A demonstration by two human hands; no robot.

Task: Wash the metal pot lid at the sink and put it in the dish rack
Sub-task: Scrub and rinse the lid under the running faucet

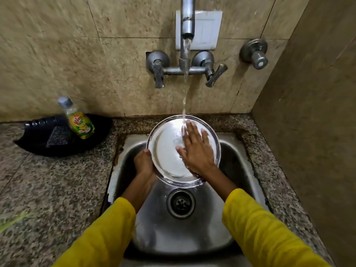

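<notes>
The round metal pot lid (pixel 165 149) is held tilted over the steel sink (pixel 237 166), under a stream of water (pixel 185 89) falling from the tap spout (pixel 187 18). My left hand (pixel 143 160) grips the lid's left rim from behind. My right hand (pixel 196 149) lies flat on the lid's wet face, fingers spread, in the running water. No dish rack is in view.
A black tray (pixel 38 143) on the granite counter (pixel 48 189) at the left holds a dish soap bottle (pixel 79 120) and a scrub pad (pixel 57 136). Tap handles (pixel 213 74) stick out of the tiled wall. The sink drain (pixel 180 204) lies below the lid.
</notes>
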